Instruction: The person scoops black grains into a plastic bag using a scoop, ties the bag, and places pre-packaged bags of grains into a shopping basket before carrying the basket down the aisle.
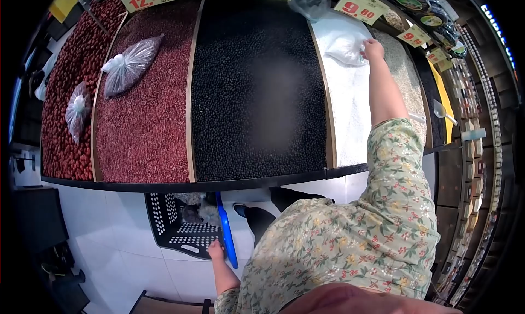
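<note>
At the left of the bench point(257, 183), a knotted bag point(78, 110) is lying on the dark red fruit point(63, 144), and another tied bag point(131, 67) is resting on the small red beans point(147, 133). Below, the left hand point(216, 250) is reaching to the rim of the black basket point(158, 218), beside its blue bar point(226, 232); whether that grip is closing on anything, I cannot tell. Right of the black beans point(224, 101), a clear bag point(343, 48) is lying on the white grains point(350, 112). The right hand point(373, 50) is pinching its right edge, the grip nearly closed. With only an edge being held, thin plastic could be slipping or tearing under load; an untied mouth, if there is one, could be spilling grains.
</note>
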